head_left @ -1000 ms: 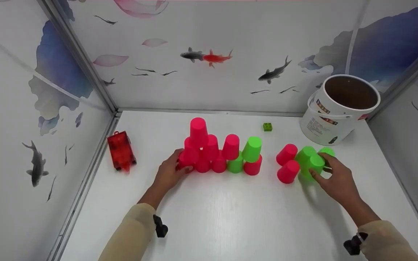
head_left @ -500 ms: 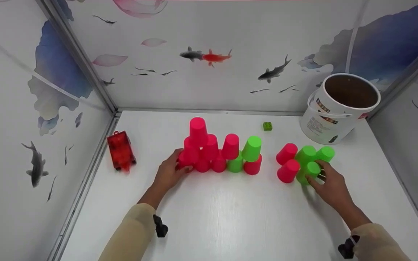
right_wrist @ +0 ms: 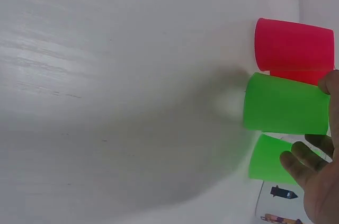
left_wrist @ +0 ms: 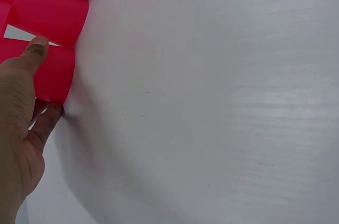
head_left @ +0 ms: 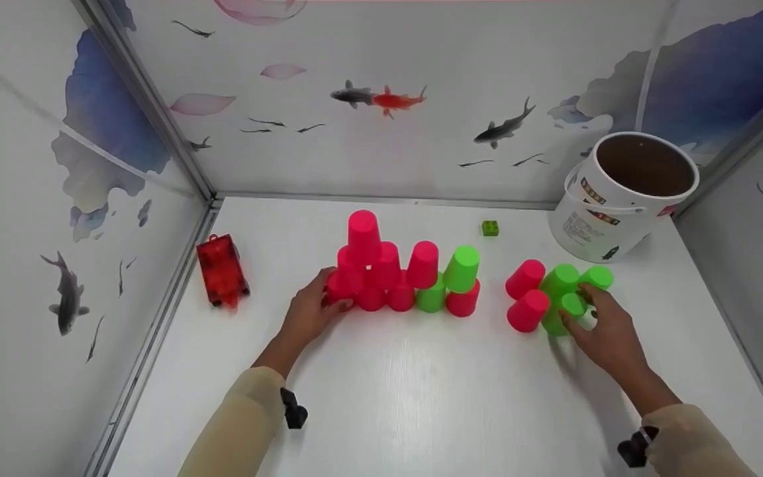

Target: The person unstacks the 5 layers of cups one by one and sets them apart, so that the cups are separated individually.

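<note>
My left hand (head_left: 308, 311) holds the leftmost pink cup (left_wrist: 55, 73) of the bottom row, thumb on its front and fingers on the far side. Above that row rises a stack of upside-down pink cups (head_left: 363, 237), joined to the right by a green cup (head_left: 462, 268) on a pink one. My right hand (head_left: 607, 328) has its thumb and fingers on either side of the front green cup (right_wrist: 286, 105), which appears to stand on the table. Two more green cups (head_left: 560, 281) and two pink cups (head_left: 527, 310) stand close by.
A white bucket (head_left: 593, 228) stands at the back right. One green toy brick (head_left: 490, 228) lies near the back wall. At the left is a red toy car (head_left: 222, 270). Printed walls enclose the white table (head_left: 408, 397) at back and sides.
My right hand has lowered the front green cup beside the other green ones, then shifted slightly upward along it. My left hand and the stack look unmoved.
</note>
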`<control>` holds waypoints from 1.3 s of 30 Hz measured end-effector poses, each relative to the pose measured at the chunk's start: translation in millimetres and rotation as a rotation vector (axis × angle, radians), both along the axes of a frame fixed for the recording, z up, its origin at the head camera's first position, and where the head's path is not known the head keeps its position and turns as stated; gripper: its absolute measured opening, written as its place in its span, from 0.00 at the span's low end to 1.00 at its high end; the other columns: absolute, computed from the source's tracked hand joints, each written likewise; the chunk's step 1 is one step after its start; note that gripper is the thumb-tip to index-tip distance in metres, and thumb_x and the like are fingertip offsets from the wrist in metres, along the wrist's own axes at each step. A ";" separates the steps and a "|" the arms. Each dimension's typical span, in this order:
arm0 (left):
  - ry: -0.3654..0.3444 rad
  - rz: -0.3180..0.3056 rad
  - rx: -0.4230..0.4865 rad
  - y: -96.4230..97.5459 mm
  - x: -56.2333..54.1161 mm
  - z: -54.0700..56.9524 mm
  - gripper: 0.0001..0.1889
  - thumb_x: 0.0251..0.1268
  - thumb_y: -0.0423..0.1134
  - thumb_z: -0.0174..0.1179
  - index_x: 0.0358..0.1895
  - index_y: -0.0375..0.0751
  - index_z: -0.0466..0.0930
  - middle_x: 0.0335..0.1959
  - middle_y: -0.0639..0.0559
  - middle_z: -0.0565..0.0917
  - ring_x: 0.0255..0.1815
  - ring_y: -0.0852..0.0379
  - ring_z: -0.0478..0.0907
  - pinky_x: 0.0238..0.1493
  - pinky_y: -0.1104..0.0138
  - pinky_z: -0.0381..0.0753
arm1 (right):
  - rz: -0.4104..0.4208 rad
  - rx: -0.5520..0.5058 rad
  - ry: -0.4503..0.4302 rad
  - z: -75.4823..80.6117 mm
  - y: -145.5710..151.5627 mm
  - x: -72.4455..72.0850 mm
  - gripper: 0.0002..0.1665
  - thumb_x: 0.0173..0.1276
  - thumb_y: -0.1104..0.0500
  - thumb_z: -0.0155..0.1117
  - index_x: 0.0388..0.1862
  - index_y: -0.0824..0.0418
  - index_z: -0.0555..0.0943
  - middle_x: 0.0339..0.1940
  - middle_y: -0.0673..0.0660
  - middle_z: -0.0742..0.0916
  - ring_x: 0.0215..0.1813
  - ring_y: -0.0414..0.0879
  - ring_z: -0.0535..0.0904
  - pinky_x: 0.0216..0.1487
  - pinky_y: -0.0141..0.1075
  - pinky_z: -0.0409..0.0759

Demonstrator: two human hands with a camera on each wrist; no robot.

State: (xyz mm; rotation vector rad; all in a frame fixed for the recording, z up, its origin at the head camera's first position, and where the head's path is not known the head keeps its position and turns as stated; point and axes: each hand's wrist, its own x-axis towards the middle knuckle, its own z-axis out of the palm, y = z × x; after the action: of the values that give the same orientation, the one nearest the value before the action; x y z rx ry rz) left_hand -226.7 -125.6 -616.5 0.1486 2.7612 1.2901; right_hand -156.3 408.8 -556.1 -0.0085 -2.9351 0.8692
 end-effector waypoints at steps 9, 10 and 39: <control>0.015 -0.011 -0.001 -1.3 -0.2 -2.6 0.38 0.71 0.53 0.76 0.80 0.59 0.68 0.73 0.50 0.83 0.75 0.45 0.80 0.74 0.48 0.85 | 0.043 0.032 0.219 35.7 -30.7 -16.8 0.35 0.74 0.59 0.75 0.76 0.67 0.74 0.70 0.70 0.83 0.71 0.70 0.80 0.69 0.71 0.82; 0.012 -0.010 0.001 -1.2 -0.2 -2.5 0.39 0.71 0.53 0.77 0.80 0.59 0.68 0.74 0.50 0.83 0.75 0.45 0.80 0.74 0.48 0.85 | 0.053 0.027 0.228 40.2 -35.8 -19.7 0.36 0.74 0.59 0.76 0.76 0.67 0.74 0.70 0.70 0.83 0.71 0.70 0.80 0.69 0.71 0.82; -0.003 0.006 0.015 -1.2 1.4 -1.7 0.40 0.69 0.49 0.79 0.80 0.64 0.68 0.74 0.53 0.82 0.76 0.46 0.79 0.76 0.48 0.84 | 0.442 -0.038 0.257 117.8 -219.5 -83.6 0.42 0.77 0.48 0.75 0.84 0.58 0.71 0.78 0.62 0.80 0.79 0.60 0.79 0.70 0.58 0.87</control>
State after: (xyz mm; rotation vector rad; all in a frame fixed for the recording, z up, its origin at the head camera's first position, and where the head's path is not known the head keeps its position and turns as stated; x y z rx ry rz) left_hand -225.4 -126.8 -618.2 0.1395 2.7526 1.3111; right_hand -239.9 189.3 -438.3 0.7154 -2.7126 0.8929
